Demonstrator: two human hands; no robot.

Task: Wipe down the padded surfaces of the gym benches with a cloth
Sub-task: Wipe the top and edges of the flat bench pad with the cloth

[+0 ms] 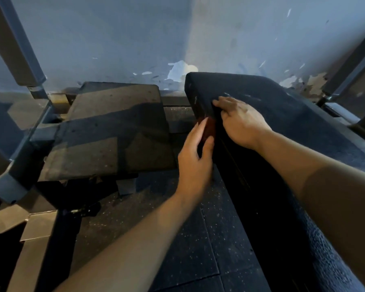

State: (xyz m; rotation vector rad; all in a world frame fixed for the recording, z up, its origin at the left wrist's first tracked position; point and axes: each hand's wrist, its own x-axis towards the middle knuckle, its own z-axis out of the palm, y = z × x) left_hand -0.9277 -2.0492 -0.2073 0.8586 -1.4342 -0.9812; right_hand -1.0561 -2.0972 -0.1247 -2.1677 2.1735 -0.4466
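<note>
While my right hand (238, 121) lies flat on top of the dark padded bench (293, 127) near its far left corner, fingers straight and pressing on the pad and gripping nothing, my left hand (195, 163) works the bench's left side face just below that corner. Left fingers and thumb curl round a dark reddish cloth (209, 128) and hold it against the side edge of the pad; only a small patch of cloth shows between fingers and thumb, rest hidden. Hands sit close, nearly touching, one on each side of the pad's top left edge. No containers that I can make out; some tan box-like shapes at lower left (38, 226), cannot tell what they are. Bench pad runs from the wall end toward me along the right of the view, top textured, scuffed near the corner. Its far end stops just short of the blue wall (114, 39), paint flaking there. Left of the bench, a strip of speckled rubber floor (190, 249) gives open room for my left forearm. Beyond that strip a second flat pad (114, 127) sits lower and tilted, well apart from the bench. Grey steel frame posts (15, 45) stand at far left, another post at far right (354, 66), near the bench's right edge.
</note>
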